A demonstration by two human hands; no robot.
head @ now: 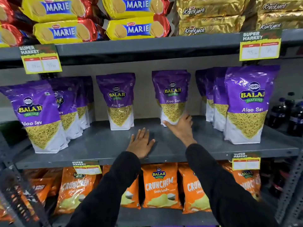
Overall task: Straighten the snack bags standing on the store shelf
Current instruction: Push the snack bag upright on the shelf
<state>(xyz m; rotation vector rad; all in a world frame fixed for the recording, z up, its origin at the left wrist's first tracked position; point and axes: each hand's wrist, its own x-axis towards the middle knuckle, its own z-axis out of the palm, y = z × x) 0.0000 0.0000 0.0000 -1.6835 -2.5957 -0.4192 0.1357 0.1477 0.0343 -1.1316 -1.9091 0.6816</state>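
Purple pouches of Aloo Sev standing on the grey middle shelf (98, 145), long axes upright, printed faces turned out toward the aisle. Centre-right pouch (171, 95) set far back near the rear wall, upright with a slight lean, alone in its spot. Centre-left pouch (118, 100) likewise far back, upright, well apart from it. Left row of pouches (37, 115) and right row of pouches (249, 104) reaching forward close to the shelf's front edge, front bags facing slightly inward. Wide bare shelf surface between the two rows and in front of both centre pouches.

Right hand (181, 126) reached in, fingers spread and open, fingertips touching the lower right corner of the centre-right pouch, thumb at its base; not closed around it. Left hand (141, 143) flat, palm down, fingers apart, resting on bare shelf near the front edge, touching no bag. Black sleeves (221, 185) on both arms.

Yellow Marie packs (131, 28) and gold Krackjack packs (211, 28) stacked lying flat above; orange Crunchem bags (159, 185) below.
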